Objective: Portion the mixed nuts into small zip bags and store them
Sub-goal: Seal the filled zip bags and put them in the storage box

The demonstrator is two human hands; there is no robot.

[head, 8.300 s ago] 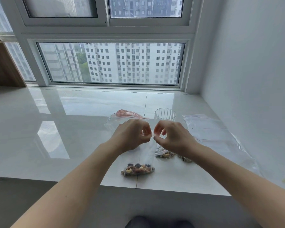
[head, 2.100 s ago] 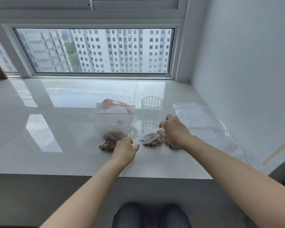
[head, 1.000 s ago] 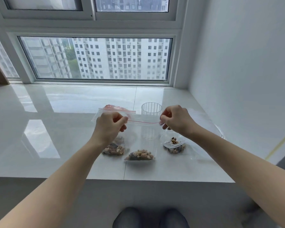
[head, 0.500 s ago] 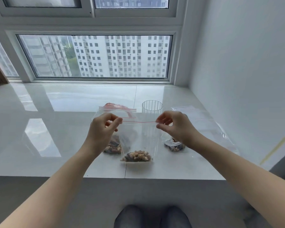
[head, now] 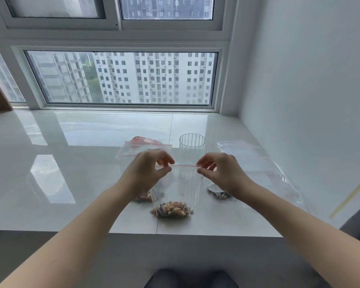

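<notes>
- Head view, starting at the fingertips: the left hand (head: 146,171) pinches the top edge of a small zip bag (head: 178,190) between thumb and forefinger, the other fingers loosely curled above the seal.
- The right hand (head: 221,173) pinches the opposite end of the same edge, thumb and forefinger closed on the thin red zip line (head: 184,166), which is stretched taut and level between the two hands.
- The bag is clear, thin, glossy film, hanging upright from the pinch; its bottom sits at the counter with a low heap of mixed nuts (head: 172,209) inside, lumpy, in tan, brown and dark pieces.
- Behind the left wrist, a second small bag of nuts (head: 147,196) lies on the surface, partly hidden by the hand.
- Under the right wrist, a third small bag (head: 217,193) holds darker nuts, crumpled and flat.
- Farther back, a larger clear zip bag (head: 142,149) with a red seal stands slack, something reddish-orange showing behind its top.
- Beside it stands a ribbed clear glass (head: 192,146), cylindrical and upright; contents cannot be told.
- To the right, flat clear bags (head: 252,161) lie spread near the white wall.
- Everything rests on a glossy pale stone sill (head: 71,163) that mirrors the window (head: 123,77).
</notes>
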